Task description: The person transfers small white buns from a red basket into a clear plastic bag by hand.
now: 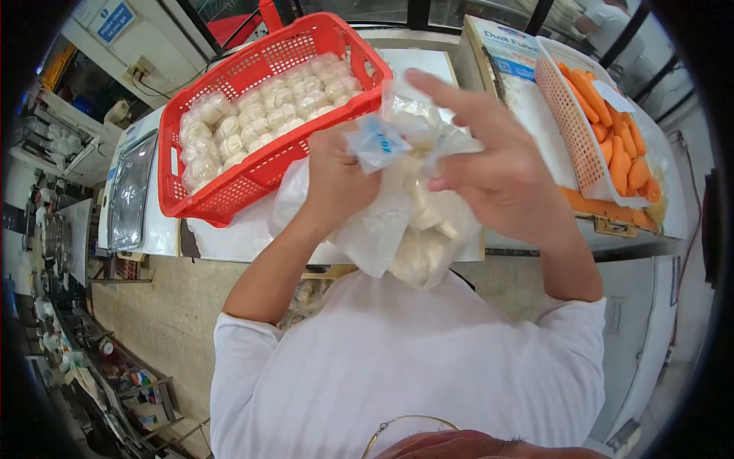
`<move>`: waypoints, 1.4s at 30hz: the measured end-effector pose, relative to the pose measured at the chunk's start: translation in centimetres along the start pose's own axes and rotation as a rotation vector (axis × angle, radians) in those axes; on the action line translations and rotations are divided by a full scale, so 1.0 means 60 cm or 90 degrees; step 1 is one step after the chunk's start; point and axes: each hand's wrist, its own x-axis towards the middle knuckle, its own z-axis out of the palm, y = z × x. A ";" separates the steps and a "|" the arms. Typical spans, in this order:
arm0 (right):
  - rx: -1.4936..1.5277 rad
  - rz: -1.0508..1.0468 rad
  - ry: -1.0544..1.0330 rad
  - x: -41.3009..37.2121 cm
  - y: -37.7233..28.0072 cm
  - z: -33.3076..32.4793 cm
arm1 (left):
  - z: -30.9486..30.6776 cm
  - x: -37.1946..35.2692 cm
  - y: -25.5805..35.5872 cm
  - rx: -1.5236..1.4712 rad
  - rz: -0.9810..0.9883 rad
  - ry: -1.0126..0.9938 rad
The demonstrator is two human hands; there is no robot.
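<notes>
A clear plastic bag (pixel 417 252) with pale, dough-like lumps in it hangs in front of my chest, at the table's near edge. My left hand (pixel 340 180) is closed on the bag's gathered upper part, where blue print shows on the plastic. On the other side of the bag's top, my right hand (pixel 497 164) has its thumb and forefinger apart; it is slightly blurred by motion. Just beyond my left hand stands a red perforated basket (pixel 260 180), holding rows of bagged pale round balls (pixel 260 111).
A white crate (pixel 569 130) of carrots (pixel 619 145) stands at the right on a chest-like unit with a printed carton panel (pixel 505 50). At the left lies a dark glass-like lid (pixel 131 191). Another person (pixel 612 34) is at the far upper right.
</notes>
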 end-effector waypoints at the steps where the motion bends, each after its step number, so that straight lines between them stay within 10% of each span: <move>1: -0.005 0.003 0.003 -0.003 0.001 0.009 | 0.006 0.006 0.003 0.023 0.082 -0.026; 10: -0.036 0.057 -0.066 -0.018 0.025 0.022 | 0.013 0.006 -0.001 0.167 0.144 -0.120; 15: 0.182 0.485 0.017 -0.044 0.050 0.065 | 0.003 0.000 -0.007 0.264 0.029 -0.176; 21: 0.234 0.631 0.013 -0.062 0.059 0.096 | 0.010 -0.009 -0.034 0.128 0.127 -0.045; 34: 0.218 0.644 -0.050 -0.056 0.035 0.085 | 0.000 -0.015 -0.036 0.110 0.113 -0.085; 36: 0.125 0.370 -0.072 -0.066 0.033 0.089 | -0.003 -0.012 -0.033 0.108 0.089 -0.100; 42: 0.443 0.628 -0.297 -0.047 0.073 0.039 | -0.016 -0.010 -0.031 0.075 0.147 -0.157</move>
